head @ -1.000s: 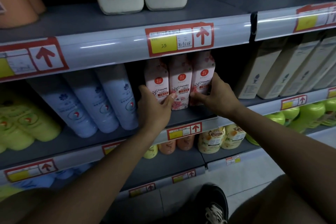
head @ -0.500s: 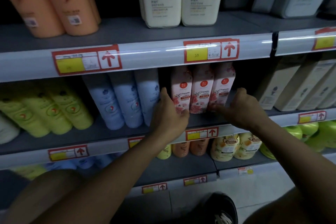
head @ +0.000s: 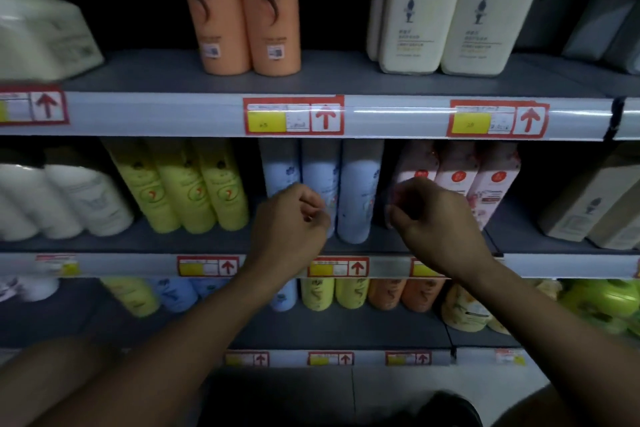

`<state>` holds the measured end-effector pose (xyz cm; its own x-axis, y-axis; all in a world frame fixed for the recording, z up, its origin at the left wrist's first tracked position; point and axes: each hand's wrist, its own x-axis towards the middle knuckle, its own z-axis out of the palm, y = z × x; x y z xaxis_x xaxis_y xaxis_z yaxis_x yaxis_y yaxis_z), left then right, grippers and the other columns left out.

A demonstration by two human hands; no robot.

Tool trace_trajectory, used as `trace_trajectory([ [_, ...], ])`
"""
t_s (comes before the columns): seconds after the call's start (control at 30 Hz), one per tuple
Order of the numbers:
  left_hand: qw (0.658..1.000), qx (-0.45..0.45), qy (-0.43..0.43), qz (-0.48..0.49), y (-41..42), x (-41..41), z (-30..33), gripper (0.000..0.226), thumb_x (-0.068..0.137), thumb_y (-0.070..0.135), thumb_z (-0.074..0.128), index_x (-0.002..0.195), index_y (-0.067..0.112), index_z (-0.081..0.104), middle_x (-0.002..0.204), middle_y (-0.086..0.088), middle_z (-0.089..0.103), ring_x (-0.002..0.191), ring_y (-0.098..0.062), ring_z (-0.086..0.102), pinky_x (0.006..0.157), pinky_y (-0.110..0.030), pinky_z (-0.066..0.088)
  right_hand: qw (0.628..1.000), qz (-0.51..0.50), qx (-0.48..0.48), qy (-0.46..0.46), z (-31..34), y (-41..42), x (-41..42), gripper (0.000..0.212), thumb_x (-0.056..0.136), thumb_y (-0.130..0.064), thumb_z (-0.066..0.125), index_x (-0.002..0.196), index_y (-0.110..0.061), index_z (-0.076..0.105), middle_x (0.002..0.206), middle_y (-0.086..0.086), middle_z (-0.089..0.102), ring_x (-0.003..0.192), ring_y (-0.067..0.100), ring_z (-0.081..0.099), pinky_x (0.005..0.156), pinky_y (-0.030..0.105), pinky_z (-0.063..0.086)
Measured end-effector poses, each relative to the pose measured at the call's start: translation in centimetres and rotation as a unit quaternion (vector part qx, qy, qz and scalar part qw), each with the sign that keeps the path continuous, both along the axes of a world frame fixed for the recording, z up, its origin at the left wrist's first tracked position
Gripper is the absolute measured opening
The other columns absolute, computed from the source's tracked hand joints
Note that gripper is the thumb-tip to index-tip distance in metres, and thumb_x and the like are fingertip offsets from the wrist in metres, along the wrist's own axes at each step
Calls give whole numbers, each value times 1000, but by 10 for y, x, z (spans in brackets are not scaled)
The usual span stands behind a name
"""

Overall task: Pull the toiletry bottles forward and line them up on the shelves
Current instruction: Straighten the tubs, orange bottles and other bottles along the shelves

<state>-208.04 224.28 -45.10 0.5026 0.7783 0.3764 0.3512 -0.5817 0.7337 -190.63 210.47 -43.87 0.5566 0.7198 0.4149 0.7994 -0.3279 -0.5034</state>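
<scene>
Three pale blue bottles (head: 359, 191) stand on the middle shelf (head: 138, 246), set back from its price rail. My left hand (head: 289, 224) hovers in front of the left two, its fingers loosely curled and holding nothing. To the right stand three pink flowered bottles (head: 493, 189) in a tight row. In front of the leftmost pink bottle is my right hand (head: 438, 218), fingers also loosely curled and blurred by motion, with nothing held. Whether either hand touches a bottle I cannot tell.
Yellow-green bottles (head: 187, 191) and white bottles (head: 69, 199) lean on the same shelf to the left; beige cartons (head: 588, 204) stand at the right. Orange bottles (head: 242, 10) and cream bottles (head: 443, 10) fill the shelf above. More bottles (head: 349, 291) sit on the lower shelf.
Both hands have let go of the pink bottles and shifted left towards the blue ones. My view has swung left and up, and the fingers have curled in.
</scene>
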Motion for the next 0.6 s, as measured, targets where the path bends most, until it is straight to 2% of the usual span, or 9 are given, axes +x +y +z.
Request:
trace_trajectory([
  [0.07, 998, 53, -25, 25, 11, -17, 3, 12, 86, 18, 75, 90, 20, 64, 78, 12, 63, 70, -1, 60, 63, -19, 48, 998, 10, 59, -16, 4, 12, -10, 26, 88, -31, 72, 110, -20, 66, 92, -6, 73, 87, 18, 69, 74, 36, 56],
  [0.13, 991, 116, -54, 28, 20, -32, 8, 16, 89, 23, 71, 102, 19, 61, 92, 4, 61, 78, -7, 58, 70, -22, 48, 992, 10, 123, -40, 13, 22, -13, 25, 89, -29, 70, 108, -15, 63, 97, 2, 70, 91, 22, 66, 76, 40, 55],
  [0.2, 979, 192, -57, 37, 29, -40, 15, 24, 91, 23, 70, 110, 13, 59, 106, -3, 55, 94, -16, 54, 81, -27, 44, 984, -14, 157, -80, 20, 30, -14, 26, 91, -30, 66, 105, -9, 60, 99, 11, 66, 96, 28, 59, 78, 35, 46],
  [0.3, 958, 280, -23, 60, 38, -37, 26, 30, 94, 25, 69, 113, 6, 57, 108, -12, 51, 106, -27, 45, 89, -33, 36, 979, -27, 174, -101, 28, 41, -17, 27, 93, -32, 63, 105, -8, 60, 97, 12, 64, 94, 29, 55, 77, 26, 33],
  [0.37, 954, 297, -9, 42, 42, -30, 29, 27, 97, 31, 65, 109, 7, 56, 100, -11, 50, 101, -28, 44, 87, -38, 38, 982, -11, 170, -84, 30, 48, -15, 24, 93, -32, 64, 92, -8, 62, 83, 10, 66, 77, 25, 59, 67, 28, 35],
  [0.4, 954, 300, -4, 30, 44, -25, 30, 25, 98, 33, 63, 99, 10, 54, 92, -8, 47, 93, -26, 43, 81, -39, 37, 985, -4, 157, -72, 31, 51, -12, 29, 94, -33, 63, 80, -8, 60, 72, 7, 65, 67, 23, 60, 61, 29, 35],
  [0.47, 954, 298, 21, 18, 47, -13, 33, 35, 100, 39, 60, 81, 18, 41, 77, -2, 40, 77, -25, 44, 71, -36, 31, 990, 4, 130, -49, 31, 57, -8, 40, 94, -36, 62, 64, -12, 52, 56, 1, 57, 54, 19, 57, 53, 28, 31],
  [0.53, 955, 293, 49, 9, 51, 0, 35, 47, 101, 46, 59, 71, 20, 34, 66, 0, 39, 65, -30, 49, 64, -36, 32, 992, 13, 118, -32, 31, 60, -5, 38, 93, -35, 63, 62, -19, 48, 54, -7, 52, 51, 12, 51, 51, 22, 30],
  [0.6, 959, 279, 49, 8, 54, 10, 35, 53, 99, 55, 58, 66, 17, 42, 61, -2, 47, 59, -28, 54, 57, -36, 37, 992, 14, 122, -24, 31, 60, -4, 34, 92, -34, 65, 66, -22, 47, 56, -15, 48, 50, 3, 47, 50, 13, 28],
])
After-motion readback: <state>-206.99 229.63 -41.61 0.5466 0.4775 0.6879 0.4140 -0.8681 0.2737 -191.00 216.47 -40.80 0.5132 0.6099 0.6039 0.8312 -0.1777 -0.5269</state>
